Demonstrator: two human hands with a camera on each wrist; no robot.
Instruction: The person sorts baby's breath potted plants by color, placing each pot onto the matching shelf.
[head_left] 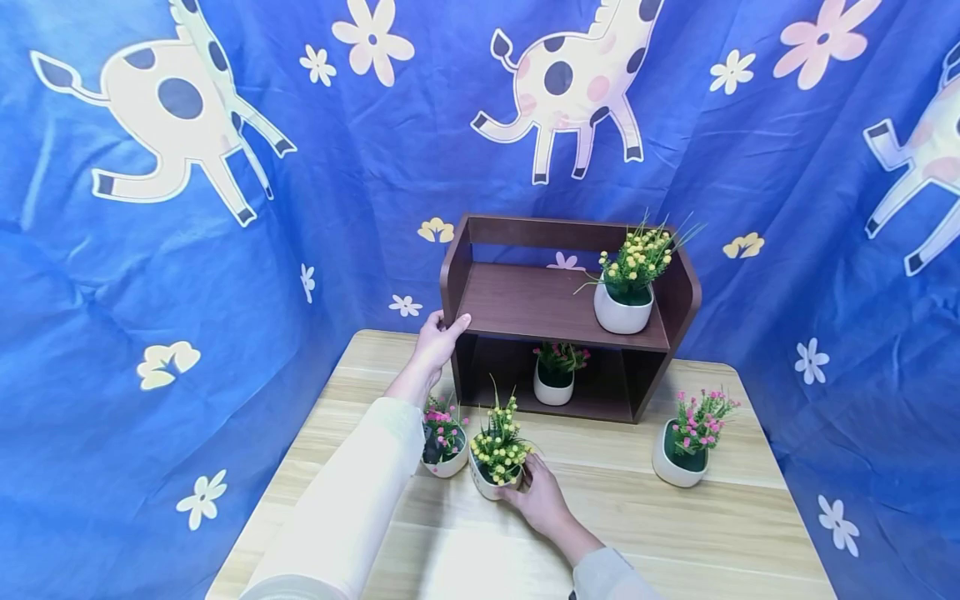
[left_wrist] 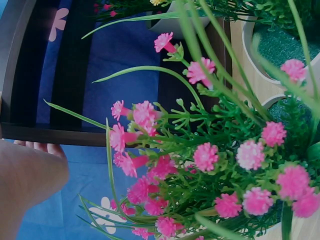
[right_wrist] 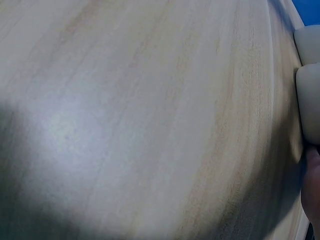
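Note:
My left hand [head_left: 435, 346] grips the left side panel of a dark brown two-tier shelf [head_left: 517, 302], its thumb over the front edge. In the left wrist view the hand [left_wrist: 35, 172] is partly visible behind a pink-flowered plant [left_wrist: 205, 157]. On the table, my right hand [head_left: 542, 500] holds the right side of a white pot with a yellow-flowered plant [head_left: 498, 448]. Just left of that pot stands the pink-flowered plant [head_left: 446, 442], partly covered by my left sleeve. The right wrist view catches only a thumb [right_wrist: 311, 185] beside white pots [right_wrist: 310, 102].
Another yellow-flowered plant [head_left: 626, 304] stands on the upper tier at the right. A pink-flowered plant [head_left: 555, 383] sits in the lower tier. One more pink-flowered plant [head_left: 684, 454] is on the wooden table [head_left: 600, 450] at right. Blue patterned curtains [head_left: 360, 208] surround the table.

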